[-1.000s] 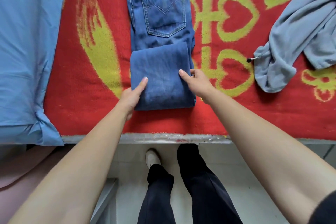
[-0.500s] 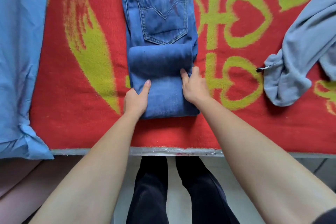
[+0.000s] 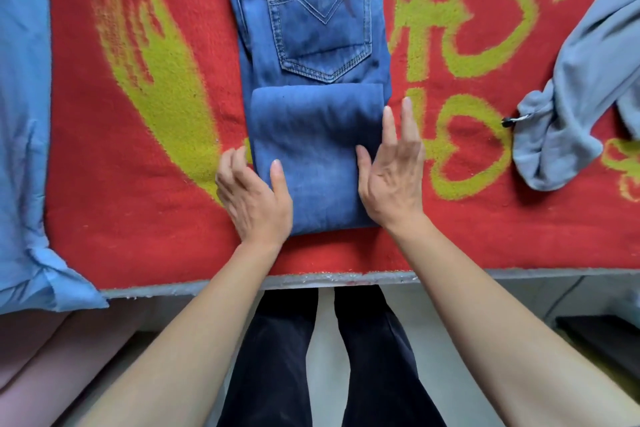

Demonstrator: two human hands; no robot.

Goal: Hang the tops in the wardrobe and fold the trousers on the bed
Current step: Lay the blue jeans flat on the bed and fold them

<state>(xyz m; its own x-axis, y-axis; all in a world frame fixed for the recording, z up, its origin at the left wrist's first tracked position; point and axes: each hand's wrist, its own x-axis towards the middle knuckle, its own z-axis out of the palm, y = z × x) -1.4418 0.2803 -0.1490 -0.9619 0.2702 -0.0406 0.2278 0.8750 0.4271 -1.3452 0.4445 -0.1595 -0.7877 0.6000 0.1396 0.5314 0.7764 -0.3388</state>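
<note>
blue denim: the jeans are laid flat on the red blanket, legs folded up to just below the pocket. the left hand is set at the fold's left edge, thumb on top, grip not discernible; the right hand is held spread alongside, likely to square the edges.

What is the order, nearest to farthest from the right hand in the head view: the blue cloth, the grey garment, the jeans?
1. jeans, just left of the right hand.
2. grey garment, off to its right.
3. blue cloth, at the far left edge.
</note>
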